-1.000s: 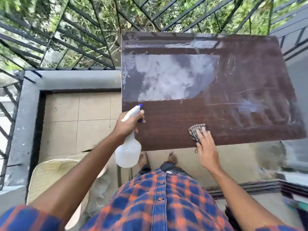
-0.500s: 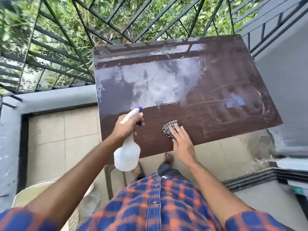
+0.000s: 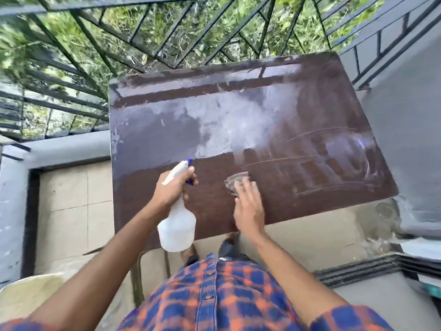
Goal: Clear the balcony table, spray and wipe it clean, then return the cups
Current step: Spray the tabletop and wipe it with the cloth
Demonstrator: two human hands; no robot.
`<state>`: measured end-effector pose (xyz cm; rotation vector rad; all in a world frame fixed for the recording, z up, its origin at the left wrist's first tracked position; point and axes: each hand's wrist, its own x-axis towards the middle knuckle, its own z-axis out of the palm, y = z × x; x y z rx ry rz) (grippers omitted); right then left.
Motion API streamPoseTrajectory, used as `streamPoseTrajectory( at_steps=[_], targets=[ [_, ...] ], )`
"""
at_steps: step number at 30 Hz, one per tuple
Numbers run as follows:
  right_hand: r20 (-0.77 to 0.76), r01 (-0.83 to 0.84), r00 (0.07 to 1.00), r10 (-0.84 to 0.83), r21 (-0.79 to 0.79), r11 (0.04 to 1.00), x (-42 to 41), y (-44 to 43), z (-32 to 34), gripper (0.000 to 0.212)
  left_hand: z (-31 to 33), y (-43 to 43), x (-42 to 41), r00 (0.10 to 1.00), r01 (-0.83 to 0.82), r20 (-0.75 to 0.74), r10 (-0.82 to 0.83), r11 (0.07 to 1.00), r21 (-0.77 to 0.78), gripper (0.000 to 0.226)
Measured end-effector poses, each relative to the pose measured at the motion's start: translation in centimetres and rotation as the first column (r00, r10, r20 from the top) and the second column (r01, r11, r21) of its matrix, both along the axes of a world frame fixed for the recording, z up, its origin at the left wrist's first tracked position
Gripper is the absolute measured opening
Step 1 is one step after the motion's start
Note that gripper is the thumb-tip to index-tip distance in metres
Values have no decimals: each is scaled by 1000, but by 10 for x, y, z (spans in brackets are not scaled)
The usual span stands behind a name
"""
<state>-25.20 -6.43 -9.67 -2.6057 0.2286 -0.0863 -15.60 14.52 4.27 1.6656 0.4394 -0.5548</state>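
Head view: left hand (image 3: 170, 187) is clamped on the spray bottle (image 3: 177, 226) over the table (image 3: 334, 96) near edge, while right hand (image 3: 248, 209), fingers spread, presses the cloth (image 3: 235, 183) flat at its three o'clock. Risk, as I judge it: wet film toward twelve o'clock may dry streaky if wiping stays near, and the bottle could slip; no cups show.

Shirt (image 3: 214, 299): blue and orange plaid, buttoned down the front, small round buttons on a blue placket
Sleeves: same plaid, ending at 7 and 5 o'clock
Forearms: bare
Trousers (image 3: 229, 247): dark
Feet: bare, blurred
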Motion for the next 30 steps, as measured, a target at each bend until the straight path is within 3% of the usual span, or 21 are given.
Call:
streamPoseTrajectory(
  at_steps=[3,5,8,11,14,17,20,22,24,28,30],
  targets=[
    [-6,-334,943,334,-59,941,14,12,6,53,-1,-22,6,1000,-23,-2,23,1000,10,29],
    [-7,-366,930,368,-139,920,17,-12,6,52,1,-32,11,999,-39,-3,40,999,9,30],
    [-42,-131,991,125,-180,975,17,-70,0,53,2,-42,17,997,-79,0,79,997,1,27],
    [-54,128,989,-138,-152,980,31,-107,0,51,2,-50,25,994,-108,31,107,994,11,23],
    [-70,160,983,-172,-146,976,55,-88,1,53,5,-60,33,990,-134,49,133,991,14,24],
    [-104,-66,993,55,-106,992,68,-33,0,57,7,-68,39,987,-144,72,142,989,19,31],
    [-96,-364,930,355,-101,926,70,0,0,61,8,-75,41,980,-184,69,184,983,-16,10],
    [-86,-458,889,450,-128,880,74,-12,3,60,7,-77,41,981,-184,63,184,983,-9,15],
    [-78,-403,915,396,-171,899,84,-40,2,57,7,-78,43,985,-166,51,165,986,21,26],
    [-104,-47,994,32,-144,988,136,-88,5,58,11,-81,46,981,-186,58,186,983,-4,25],
    [-103,-19,995,7,-116,993,161,-80,10,58,12,-81,49,978,-196,66,197,980,-21,20]
  ],
)
